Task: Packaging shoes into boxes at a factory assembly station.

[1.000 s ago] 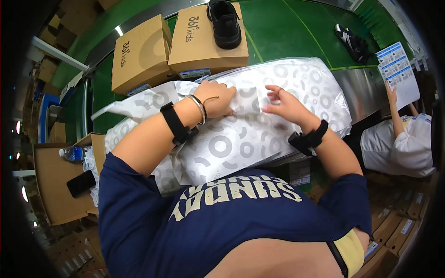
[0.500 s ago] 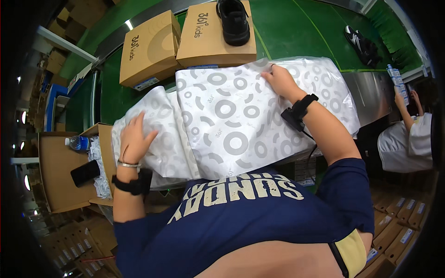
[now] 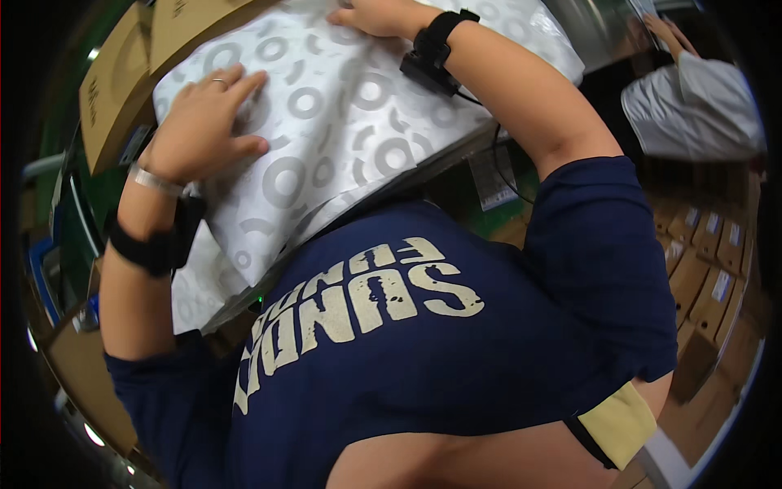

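Observation:
A stack of white wrapping paper (image 3: 305,102) printed with grey rings and arcs lies in front of me. My left hand (image 3: 199,126) rests on its left part, fingers apart, thumb pointing right; a thin ring and a bracelet are on it. At the top edge of the view, partly cut off, my right hand (image 3: 376,15) is bent over the paper with its visible fingers drawn together on a sheet. Both wrists carry black straps with small devices. A thin clear wrapping (image 3: 456,151) shows along the stack's near edge.
Brown shoe boxes (image 3: 118,90) stand at the upper left. An open carton (image 3: 81,367) is at the lower left. To the right, another person's grey sleeve (image 3: 692,106) and hands show beside a metal surface (image 3: 599,28). Shelved boxes (image 3: 700,261) line the lower right.
The view has tilted and swung round. My left hand has moved farther out over the paper, toward the shoe boxes. The black shoes and the bottle's surroundings have mostly left the view.

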### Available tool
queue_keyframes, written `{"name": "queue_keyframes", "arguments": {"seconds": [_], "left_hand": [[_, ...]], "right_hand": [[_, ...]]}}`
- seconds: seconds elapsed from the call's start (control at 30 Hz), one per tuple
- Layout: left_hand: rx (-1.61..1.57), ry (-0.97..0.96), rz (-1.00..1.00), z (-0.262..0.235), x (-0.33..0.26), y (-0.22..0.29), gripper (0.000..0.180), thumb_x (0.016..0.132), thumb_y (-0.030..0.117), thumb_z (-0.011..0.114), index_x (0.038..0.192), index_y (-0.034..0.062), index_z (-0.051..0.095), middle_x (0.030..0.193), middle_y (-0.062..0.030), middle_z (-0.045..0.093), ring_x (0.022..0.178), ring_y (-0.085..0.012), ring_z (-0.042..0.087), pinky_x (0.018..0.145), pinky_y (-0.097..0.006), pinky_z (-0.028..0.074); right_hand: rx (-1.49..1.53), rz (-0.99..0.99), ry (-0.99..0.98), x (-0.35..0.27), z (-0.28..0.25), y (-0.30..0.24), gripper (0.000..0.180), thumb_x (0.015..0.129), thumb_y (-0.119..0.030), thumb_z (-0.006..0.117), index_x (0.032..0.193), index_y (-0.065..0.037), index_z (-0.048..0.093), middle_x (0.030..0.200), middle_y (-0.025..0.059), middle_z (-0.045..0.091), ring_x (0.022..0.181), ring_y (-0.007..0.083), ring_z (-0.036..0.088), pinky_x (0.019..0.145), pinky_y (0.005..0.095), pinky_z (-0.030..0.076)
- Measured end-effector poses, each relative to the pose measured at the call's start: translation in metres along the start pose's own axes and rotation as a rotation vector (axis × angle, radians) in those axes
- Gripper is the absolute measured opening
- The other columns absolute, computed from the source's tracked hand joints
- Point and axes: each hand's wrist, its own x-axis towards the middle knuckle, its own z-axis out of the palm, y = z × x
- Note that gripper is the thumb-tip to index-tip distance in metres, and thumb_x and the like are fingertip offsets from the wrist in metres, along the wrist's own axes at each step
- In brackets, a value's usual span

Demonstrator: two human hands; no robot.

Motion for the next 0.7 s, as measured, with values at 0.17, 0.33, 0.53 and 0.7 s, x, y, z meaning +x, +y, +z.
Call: {"name": "queue_keyframes", "arguments": {"seconds": [0.17,0.33,0.53,0.7], "left_hand": [[0.149,-0.253,0.089,0.011,0.063,0.022,0.084,0.061,0.034,0.072,0.130,0.0072,0.033,0.133,-0.0182,0.034,0.124,-0.0321,0.032,0.101,-0.046,0.025],[0.172,-0.383,0.059,0.000,0.085,0.037,0.086,0.065,0.034,0.070,0.133,0.0059,0.025,0.134,-0.0204,0.033,0.122,-0.0326,0.034,0.099,-0.047,0.028],[0.281,-0.344,0.088,0.003,0.085,0.034,0.084,0.070,0.046,0.063,0.132,0.0032,0.025,0.120,-0.0217,0.044,0.104,-0.0352,0.050,0.089,-0.049,0.036],[0.337,-0.429,0.132,-0.001,0.093,0.038,0.091,0.067,0.049,0.065,0.129,-0.0047,0.026,0.117,-0.0242,0.046,0.106,-0.0352,0.050,0.091,-0.043,0.037]], "right_hand": [[-0.176,-0.079,0.211,-0.092,-0.052,0.038,0.038,0.077,-0.028,0.059,0.104,-0.001,0.056,0.097,0.0207,0.059,0.091,0.0343,0.057,0.080,0.0387,0.045],[-0.397,0.037,0.415,-0.195,-0.065,0.082,0.039,0.075,-0.029,0.061,0.103,-0.002,0.057,0.097,0.0184,0.059,0.090,0.0326,0.057,0.080,0.0376,0.044],[0.041,-0.278,0.450,-0.210,0.012,-0.025,0.048,0.063,-0.026,0.069,0.105,-0.006,0.057,0.114,0.0189,0.052,0.103,0.0322,0.051,0.087,0.0369,0.041],[-0.398,-0.286,0.043,-0.192,0.065,-0.041,0.070,0.072,-0.045,0.060,0.125,-0.004,0.040,0.130,0.0123,0.041,0.123,0.0213,0.036,0.103,0.0428,0.020]]}}
